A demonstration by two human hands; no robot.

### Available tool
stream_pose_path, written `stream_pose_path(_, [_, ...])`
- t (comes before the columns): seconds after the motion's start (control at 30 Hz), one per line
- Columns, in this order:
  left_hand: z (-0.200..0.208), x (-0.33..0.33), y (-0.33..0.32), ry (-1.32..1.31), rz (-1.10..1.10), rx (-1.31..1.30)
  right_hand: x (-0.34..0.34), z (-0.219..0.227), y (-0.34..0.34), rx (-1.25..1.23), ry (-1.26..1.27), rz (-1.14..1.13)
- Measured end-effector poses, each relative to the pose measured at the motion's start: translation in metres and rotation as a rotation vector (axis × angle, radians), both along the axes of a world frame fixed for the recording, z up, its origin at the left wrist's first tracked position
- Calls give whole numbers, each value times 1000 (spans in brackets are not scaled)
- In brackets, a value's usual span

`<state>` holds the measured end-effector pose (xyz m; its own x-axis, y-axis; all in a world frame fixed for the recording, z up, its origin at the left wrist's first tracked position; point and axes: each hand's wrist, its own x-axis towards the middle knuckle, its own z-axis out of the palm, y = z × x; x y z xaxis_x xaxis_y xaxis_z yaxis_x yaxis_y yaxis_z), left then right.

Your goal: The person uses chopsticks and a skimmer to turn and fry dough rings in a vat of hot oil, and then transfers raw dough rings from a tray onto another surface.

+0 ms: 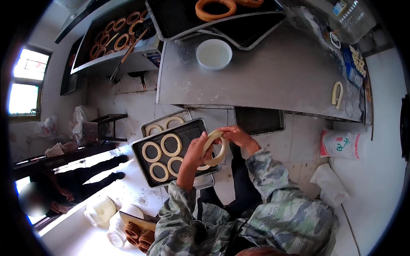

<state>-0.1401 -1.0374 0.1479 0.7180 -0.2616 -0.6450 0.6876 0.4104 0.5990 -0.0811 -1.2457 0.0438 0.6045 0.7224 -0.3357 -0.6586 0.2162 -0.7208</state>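
Note:
Both my hands hold a pale raw dough ring (219, 158) up in front of me, over the right end of a dark baking tray (194, 128). My left hand (193, 154) grips the ring's left side, fingers curled through its opening. At the ring's upper right, my right hand (237, 137) pinches it between thumb and fingers. Several more dough rings (163, 144) lie flat on the tray, one partly hidden below my left hand. Another tray with dough rings (174, 120) shows behind it.
A steel table (265, 72) ahead carries a white bowl (214, 54), a bent dough strip (335, 94) and trays (179, 25) with browned rings. Far left stands a fryer pan (81, 64) with fried rings and a skimmer (128, 53). A sack (341, 144) rests at right; another person (64, 183) is at left.

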Motion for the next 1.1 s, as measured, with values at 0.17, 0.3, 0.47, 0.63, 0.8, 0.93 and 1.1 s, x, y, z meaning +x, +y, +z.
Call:
stream_pose_path(0.17, [5, 108, -66, -26, -60, 64, 79, 66, -88, -122, 89, -78])
stream_pose_path(0.3, [-12, 217, -119, -348, -164, 451, 155, 71, -147, -313, -124, -347])
stream_pose_path(0.47, [-83, 254, -172, -665, -288, 1481, 210, 36, -190, -1110, -691, -377])
stream_pose_path(0.63, [-95, 260, -205, -596, -295, 1660, 231, 17, -179, -1404, -1116, -363])
stream_pose_path(0.8, [-100, 258, -204, -558, -281, 1619, 250, -4, -173, -1371, -1359, -298])
stream_pose_path(0.93, [-93, 243, -191, -633, -112, 1627, 243, -5, -170, -1352, -1352, -284])
stream_pose_path(1.1, [-74, 154, -130, -598, 217, 1474, 203, 7, -174, -1347, -1266, -385])
